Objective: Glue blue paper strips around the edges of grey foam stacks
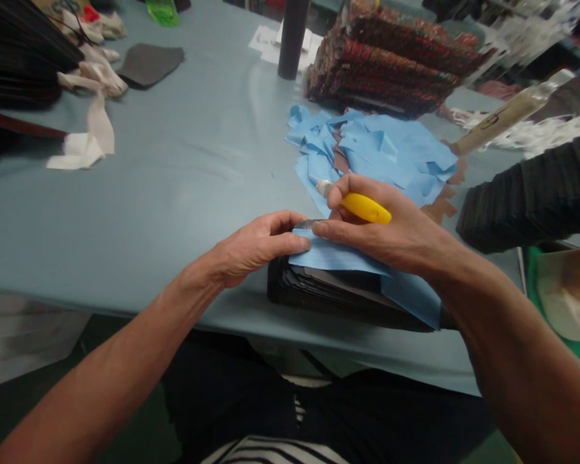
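My left hand (265, 248) pinches the near-left edge of a light blue sheet (338, 254), thumb on top and fingers behind. Under that sheet is a stack of dark sheets (328, 293) near the table's front edge; its layers fan slightly on the near side. My right hand (372, 219) has its fingers closed around a yellow-handled brush (366, 208), whose whitish end points to the left. The thumb of the same hand presses on the blue sheet's top edge. Just beyond lie crumpled light blue pieces (386, 151), with brown scraps among them.
Stacked patterned dark red pieces (391, 61) stand behind, beside a dark upright tube (294, 42). At right are a row of dark pieces (531, 187), a bottle (512, 113) and a green-edged container (536, 277). A grey piece (151, 64) and white strips (89, 138) lie left.
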A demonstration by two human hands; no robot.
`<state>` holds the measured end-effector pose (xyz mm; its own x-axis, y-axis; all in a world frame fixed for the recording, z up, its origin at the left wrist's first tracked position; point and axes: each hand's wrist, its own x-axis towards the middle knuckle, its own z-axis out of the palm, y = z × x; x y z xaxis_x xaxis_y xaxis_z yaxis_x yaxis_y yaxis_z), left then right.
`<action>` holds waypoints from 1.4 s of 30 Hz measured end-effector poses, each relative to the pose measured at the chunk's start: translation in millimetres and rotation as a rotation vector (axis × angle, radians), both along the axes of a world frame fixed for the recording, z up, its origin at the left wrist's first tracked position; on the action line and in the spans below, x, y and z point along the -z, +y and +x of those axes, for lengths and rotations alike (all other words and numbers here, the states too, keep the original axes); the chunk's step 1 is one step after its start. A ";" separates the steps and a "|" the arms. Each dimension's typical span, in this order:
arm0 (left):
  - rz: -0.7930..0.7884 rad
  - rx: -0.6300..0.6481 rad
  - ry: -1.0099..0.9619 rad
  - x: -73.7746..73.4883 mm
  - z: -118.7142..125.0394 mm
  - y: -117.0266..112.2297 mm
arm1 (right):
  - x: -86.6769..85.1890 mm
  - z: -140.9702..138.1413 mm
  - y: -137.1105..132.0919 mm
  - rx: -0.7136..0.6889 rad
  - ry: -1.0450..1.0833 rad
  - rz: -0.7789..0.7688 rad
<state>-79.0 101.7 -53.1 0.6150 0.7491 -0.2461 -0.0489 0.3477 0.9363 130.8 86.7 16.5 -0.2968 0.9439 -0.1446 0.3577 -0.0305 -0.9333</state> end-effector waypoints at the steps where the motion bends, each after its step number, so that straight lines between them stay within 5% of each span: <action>1: 0.005 0.004 0.013 -0.6 -0.2 1.3 | 0.5 0.3 0.0 0.000 -0.003 0.003; 32: 0.045 0.040 0.047 -6.2 0.7 -1.1 | -6.7 -0.4 -12.9 -0.121 -0.465 0.307; 42: 0.031 0.027 0.058 -5.4 -0.1 -1.0 | -10.3 1.5 -17.1 -0.156 -0.413 0.328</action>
